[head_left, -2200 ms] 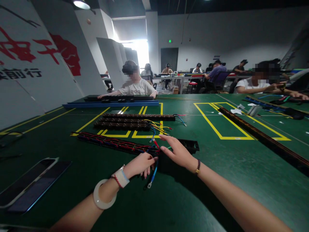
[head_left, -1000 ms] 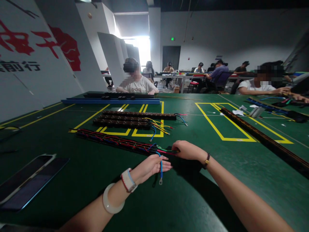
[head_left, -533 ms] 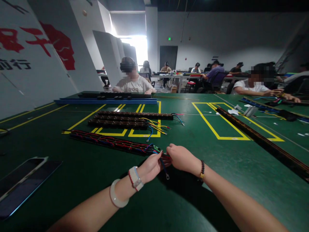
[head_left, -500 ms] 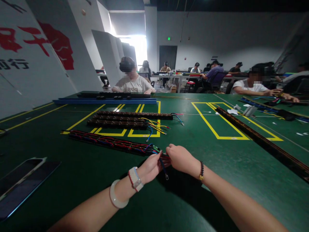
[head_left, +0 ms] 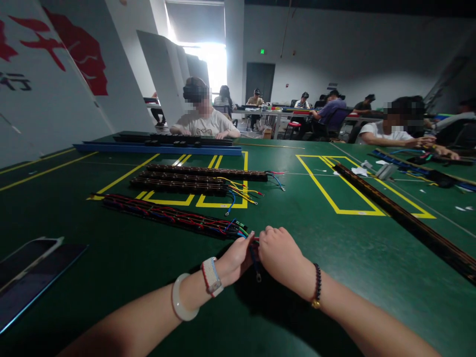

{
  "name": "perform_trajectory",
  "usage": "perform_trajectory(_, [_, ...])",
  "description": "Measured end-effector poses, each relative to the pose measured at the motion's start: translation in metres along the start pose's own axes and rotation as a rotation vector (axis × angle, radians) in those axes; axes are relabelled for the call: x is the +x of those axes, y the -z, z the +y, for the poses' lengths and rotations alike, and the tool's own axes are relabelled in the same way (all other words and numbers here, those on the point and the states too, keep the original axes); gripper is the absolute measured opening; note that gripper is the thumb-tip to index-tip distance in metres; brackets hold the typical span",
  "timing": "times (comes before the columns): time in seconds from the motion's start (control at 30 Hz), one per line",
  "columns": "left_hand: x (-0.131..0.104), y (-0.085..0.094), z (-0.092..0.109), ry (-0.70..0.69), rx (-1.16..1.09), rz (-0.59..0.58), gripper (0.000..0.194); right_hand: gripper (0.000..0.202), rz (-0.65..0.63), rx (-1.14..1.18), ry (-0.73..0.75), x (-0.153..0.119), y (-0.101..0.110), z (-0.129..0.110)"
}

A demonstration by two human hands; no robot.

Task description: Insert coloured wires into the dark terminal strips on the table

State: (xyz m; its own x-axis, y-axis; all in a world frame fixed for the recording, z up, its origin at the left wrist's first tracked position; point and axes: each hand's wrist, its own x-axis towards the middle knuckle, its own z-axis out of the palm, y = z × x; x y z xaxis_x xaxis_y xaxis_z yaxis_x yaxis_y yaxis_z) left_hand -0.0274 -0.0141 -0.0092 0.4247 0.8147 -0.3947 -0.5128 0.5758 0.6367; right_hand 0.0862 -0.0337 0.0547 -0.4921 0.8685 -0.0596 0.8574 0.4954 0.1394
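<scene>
A long dark strip (head_left: pixel 167 216) wound with red and blue wires lies slanted on the green table, its right end reaching my hands. My left hand (head_left: pixel 237 260) is closed, thumb on top, around the wires at that end. Pressed close beside it, my right hand (head_left: pixel 279 258) has its fingers curled on the wire ends, which are mostly hidden. A blue wire (head_left: pixel 255 263) with a ring terminal hangs down between the hands. Behind lie several dark strips (head_left: pixel 178 184) with yellow and blue wires ending in ring lugs.
A long dark rail (head_left: pixel 401 218) runs diagonally on the right. At the back is a blue channel (head_left: pixel 159 148), with a person (head_left: pixel 204 119) seated behind it. Dark glossy panels (head_left: pixel 40 282) lie at left. Another person (head_left: pixel 394 129) works at the far right, near paper scraps (head_left: pixel 359 171).
My right hand has turned slightly, its knuckles now more toward the camera, still against the left. The whole view has shifted a little; the strips on the table lie as before.
</scene>
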Motion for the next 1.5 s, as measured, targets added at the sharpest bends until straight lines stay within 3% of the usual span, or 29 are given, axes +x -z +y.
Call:
perform_trajectory(0.27, [0.0,-0.004,-0.001,-0.001,-0.005,-0.104,0.032,0.019,-0.131,0.118,-0.013,0.003,0.012,0.034])
perform_trajectory(0.67, [-0.005,0.007,0.002,0.035,-0.009,-0.177,0.014,0.017,-0.198,0.357,-0.074,0.012,0.018,0.05])
perform_trajectory(0.9, [-0.002,0.001,0.0,0.025,0.043,-0.119,0.006,0.019,-0.131,0.281,-0.101,0.01,0.02,0.051])
perform_trajectory(1.17, [-0.001,0.005,0.0,0.036,0.074,-0.066,0.011,0.018,-0.051,0.079,-0.106,0.013,0.018,0.051])
perform_trajectory(1.23, [0.001,0.008,-0.002,0.019,0.1,-0.07,0.015,0.017,-0.029,0.013,-0.044,0.022,0.012,0.06])
perform_trajectory(1.4, [0.004,0.017,-0.005,0.015,0.129,-0.052,0.029,0.024,0.02,-0.098,0.277,0.05,-0.009,0.088])
perform_trajectory(1.5, [0.006,0.021,-0.005,0.034,0.146,-0.059,0.032,0.027,0.054,-0.227,0.375,0.061,-0.021,0.094])
